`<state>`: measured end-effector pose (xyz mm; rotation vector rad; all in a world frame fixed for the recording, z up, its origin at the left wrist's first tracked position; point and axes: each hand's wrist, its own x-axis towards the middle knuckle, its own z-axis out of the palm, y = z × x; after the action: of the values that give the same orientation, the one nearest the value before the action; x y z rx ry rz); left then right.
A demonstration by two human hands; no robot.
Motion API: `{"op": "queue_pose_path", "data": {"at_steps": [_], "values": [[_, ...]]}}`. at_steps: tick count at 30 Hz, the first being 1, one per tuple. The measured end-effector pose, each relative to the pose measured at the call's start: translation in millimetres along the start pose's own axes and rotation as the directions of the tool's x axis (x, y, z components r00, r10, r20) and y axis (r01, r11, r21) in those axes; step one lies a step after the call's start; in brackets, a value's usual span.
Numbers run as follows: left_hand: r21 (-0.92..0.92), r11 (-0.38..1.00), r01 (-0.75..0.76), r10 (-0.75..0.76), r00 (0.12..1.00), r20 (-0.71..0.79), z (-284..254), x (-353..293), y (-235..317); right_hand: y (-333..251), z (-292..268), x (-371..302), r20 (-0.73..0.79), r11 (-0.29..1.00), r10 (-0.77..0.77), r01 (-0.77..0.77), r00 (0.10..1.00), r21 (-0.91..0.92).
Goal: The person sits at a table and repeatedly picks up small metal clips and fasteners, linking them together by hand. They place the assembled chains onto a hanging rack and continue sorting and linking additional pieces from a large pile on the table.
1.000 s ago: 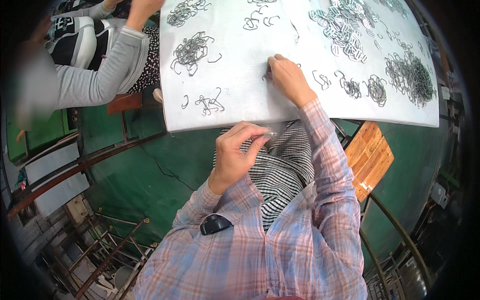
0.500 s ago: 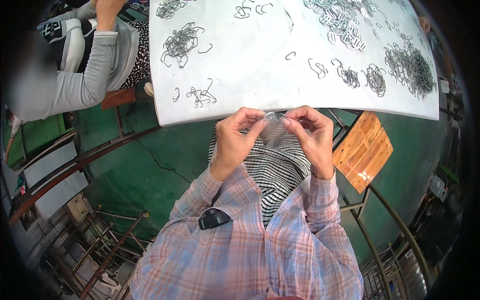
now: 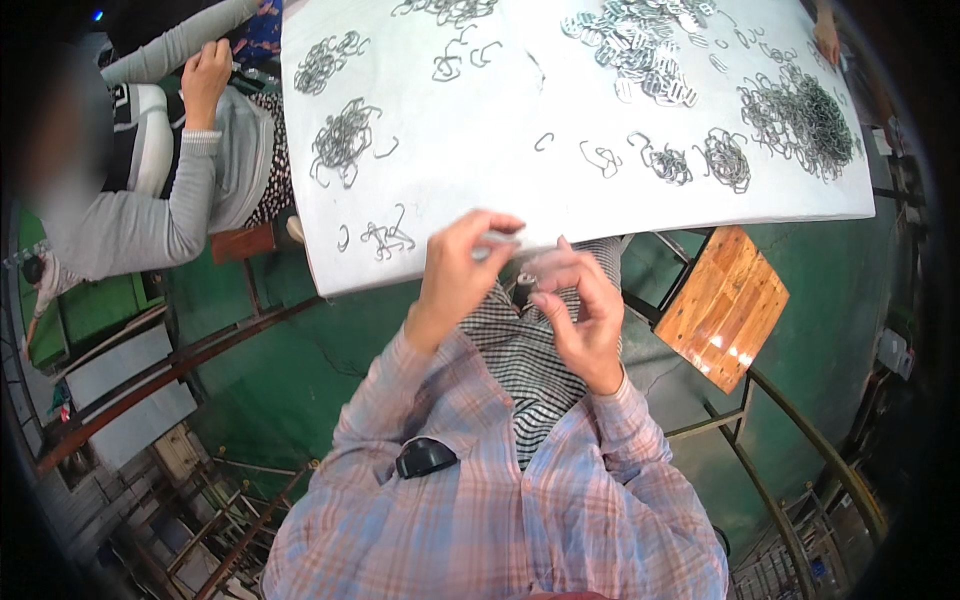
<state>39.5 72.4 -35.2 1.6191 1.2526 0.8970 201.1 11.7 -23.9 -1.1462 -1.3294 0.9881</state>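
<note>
My left hand [image 3: 462,272] is raised before the near edge of the white table [image 3: 480,165], thumb and forefinger brought together. A pale blur lies between those fingertips, too smeared to name. Lower and to the right, my right hand [image 3: 583,318] is bent inward over my lap, its fingertips blurred by motion. A small greyish spot shows by its thumb, and I cannot tell whether the hand holds it. The hands are slightly apart. Closest to my left hand on the table is a small loose group of bent wire hooks [image 3: 385,240].
More wire hooks lie in piles [image 3: 343,140], the largest heap [image 3: 800,125] at the right. Flat slotted metal pieces [image 3: 640,50] spread across the back. A wooden stool [image 3: 728,305] stands at right. A co-worker's hand [image 3: 207,75] is at the left; another hand [image 3: 827,40] is far right.
Both hands were together, pinching a small shiny piece between them. Now they have parted, and my right hand has moved down and left. The view has turned slightly.
</note>
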Motion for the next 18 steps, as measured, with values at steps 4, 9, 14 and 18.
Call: {"op": "queue_pose_path", "data": {"at_steps": [4,9,14,18], "values": [[0.225,0.943,-0.244,0.275,0.954,-0.119,24.9,130.7,-24.7,-5.8,-5.2,-5.9,-0.007,0.998,-0.035,0.035,0.999,-0.047],[0.534,0.838,-0.114,0.327,0.887,-0.325,93.5,281.5,-64.2,-9.2,-9.3,-8.3,-0.02,0.996,-0.052,0.05,0.998,-0.077],[0.435,0.899,-0.048,0.177,0.949,-0.262,83.2,296.9,-63.2,-9.7,-8.4,-9.4,-0.014,0.997,-0.052,0.051,0.999,-0.054],[-0.191,0.972,0.137,-0.15,0.987,-0.056,57.9,192.3,-29.8,-6.0,-12.8,-10.3,-0.035,1.0,-0.023,0.022,0.999,-0.02]]}}
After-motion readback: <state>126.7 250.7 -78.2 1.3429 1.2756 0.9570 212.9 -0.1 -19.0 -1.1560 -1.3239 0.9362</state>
